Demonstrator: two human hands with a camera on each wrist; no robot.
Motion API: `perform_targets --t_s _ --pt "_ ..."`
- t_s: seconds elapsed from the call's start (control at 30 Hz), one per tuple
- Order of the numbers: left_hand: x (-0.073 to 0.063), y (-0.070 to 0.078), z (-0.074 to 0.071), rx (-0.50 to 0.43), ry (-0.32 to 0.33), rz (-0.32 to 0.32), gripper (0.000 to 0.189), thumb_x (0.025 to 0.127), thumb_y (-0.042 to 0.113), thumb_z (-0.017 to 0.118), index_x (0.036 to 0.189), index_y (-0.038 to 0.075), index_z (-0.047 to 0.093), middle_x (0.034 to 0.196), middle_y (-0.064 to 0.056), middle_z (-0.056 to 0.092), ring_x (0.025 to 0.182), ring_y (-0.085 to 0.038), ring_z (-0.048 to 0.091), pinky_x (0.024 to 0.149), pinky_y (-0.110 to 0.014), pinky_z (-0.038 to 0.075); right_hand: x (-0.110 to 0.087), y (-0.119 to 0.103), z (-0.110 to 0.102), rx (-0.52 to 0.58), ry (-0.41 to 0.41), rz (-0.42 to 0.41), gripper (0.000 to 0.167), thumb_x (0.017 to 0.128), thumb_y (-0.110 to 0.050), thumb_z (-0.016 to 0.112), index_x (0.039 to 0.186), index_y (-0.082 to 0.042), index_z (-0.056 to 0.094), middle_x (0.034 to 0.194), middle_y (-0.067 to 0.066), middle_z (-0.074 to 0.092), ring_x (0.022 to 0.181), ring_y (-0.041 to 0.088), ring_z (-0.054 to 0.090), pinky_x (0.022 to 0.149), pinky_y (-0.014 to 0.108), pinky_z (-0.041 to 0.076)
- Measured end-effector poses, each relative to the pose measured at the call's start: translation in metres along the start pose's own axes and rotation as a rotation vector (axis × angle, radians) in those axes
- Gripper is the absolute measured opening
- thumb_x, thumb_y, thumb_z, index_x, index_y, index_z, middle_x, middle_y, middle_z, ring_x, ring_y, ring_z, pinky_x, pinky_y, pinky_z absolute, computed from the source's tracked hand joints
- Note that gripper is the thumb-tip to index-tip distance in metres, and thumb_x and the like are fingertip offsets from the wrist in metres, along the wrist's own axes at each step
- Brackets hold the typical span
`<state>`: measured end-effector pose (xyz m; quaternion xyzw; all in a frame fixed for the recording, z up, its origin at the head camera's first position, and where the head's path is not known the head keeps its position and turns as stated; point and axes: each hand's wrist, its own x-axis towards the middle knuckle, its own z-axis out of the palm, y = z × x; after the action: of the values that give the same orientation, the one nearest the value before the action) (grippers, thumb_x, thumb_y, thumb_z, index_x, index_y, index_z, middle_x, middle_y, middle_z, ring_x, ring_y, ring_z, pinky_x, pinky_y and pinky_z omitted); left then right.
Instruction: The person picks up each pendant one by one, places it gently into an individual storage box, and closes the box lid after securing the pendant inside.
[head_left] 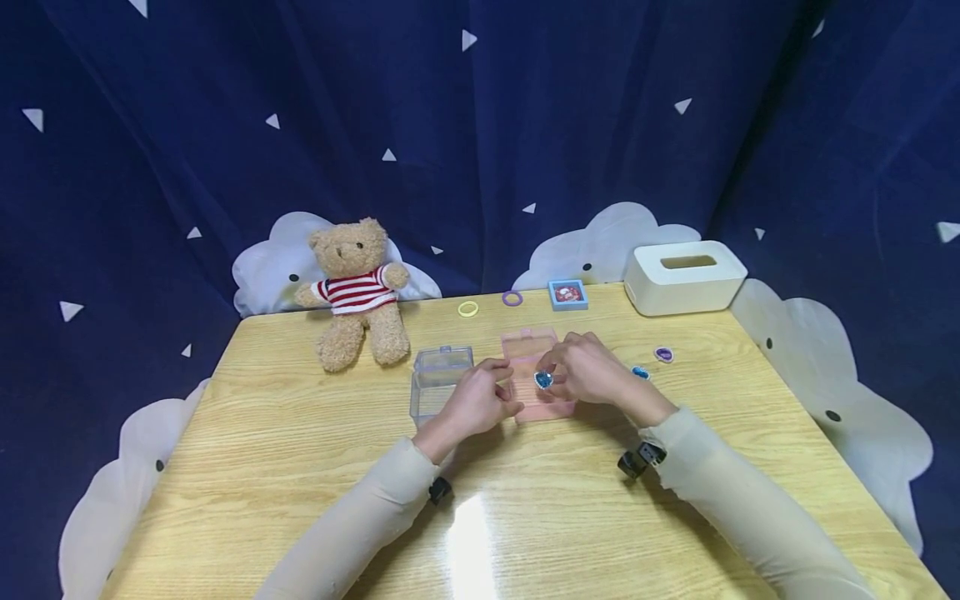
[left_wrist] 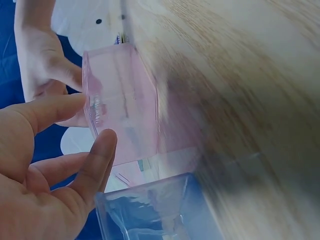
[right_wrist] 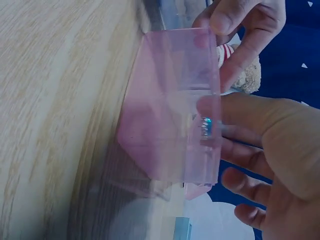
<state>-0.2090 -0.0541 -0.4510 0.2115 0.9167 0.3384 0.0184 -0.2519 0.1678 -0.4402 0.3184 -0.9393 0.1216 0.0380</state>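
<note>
Pink box (head_left: 534, 375), translucent plastic, sits on the wooden table (head_left: 300, 467) at centre of the head view, its lid standing open toward the far edge; long axis runs near to far, opening facing up. Left hand (head_left: 480, 404) touches the box's left side with thumb and fingers loosely spread against the wall; in the left wrist view the fingers (left_wrist: 97, 155) lie straight along the pink wall (left_wrist: 125, 100). Right hand (head_left: 588, 371) pinches a small blue gem (head_left: 543, 380) between thumb and fingertip just over the box's right rim; the right wrist view shows the gem (right_wrist: 206, 126) pressed at the pink wall (right_wrist: 170, 115) under the thumb. Just left of the pink box, touching or nearly so, a clear box (head_left: 438, 379) with its lid up. Right of the hands, near them, another blue gem (head_left: 640, 372) and a purple gem (head_left: 663, 354) lie flat on the table. Toward the far edge: yellow ring (head_left: 468, 309), purple ring (head_left: 512, 298), a small blue square case (head_left: 567, 294) with a red picture, writing too small to read. Upper right of the table, a white tissue box (head_left: 684, 277). Upper left, a teddy bear (head_left: 356, 292) in a red-striped shirt sits upright. Dark blue curtain (head_left: 525, 125) with white triangles behind. Nothing blocks the pink box but the two hands.
</note>
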Motion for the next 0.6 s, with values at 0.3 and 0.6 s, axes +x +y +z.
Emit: perform_targets --t_s 0.3,0.6 --pt "0.000 0.002 0.000 0.002 -0.014 -0.017 0.061 0.080 0.018 0.083 0.132 -0.005 0.061 0.144 -0.018 0.054 0.082 -0.011 0.074 0.094 -0.032 0.057 0.005 0.002 0.006 -0.012 -0.067 -0.101 0.021 0.072 -0.030 0.086 0.090 -0.024 0.078 0.084 -0.010 0.075 0.073 0.006 0.062 0.079 0.040 0.051" --pt "0.000 0.002 -0.001 -0.018 -0.018 -0.023 0.061 0.079 0.017 0.083 0.132 -0.006 0.061 0.144 -0.019 0.054 0.084 -0.013 0.074 0.092 -0.031 0.058 0.012 -0.003 0.006 -0.097 -0.136 -0.168 0.016 0.072 -0.029 0.087 0.084 -0.022 0.077 0.069 -0.013 0.067 0.063 0.004 0.054 0.067 0.034 0.048"
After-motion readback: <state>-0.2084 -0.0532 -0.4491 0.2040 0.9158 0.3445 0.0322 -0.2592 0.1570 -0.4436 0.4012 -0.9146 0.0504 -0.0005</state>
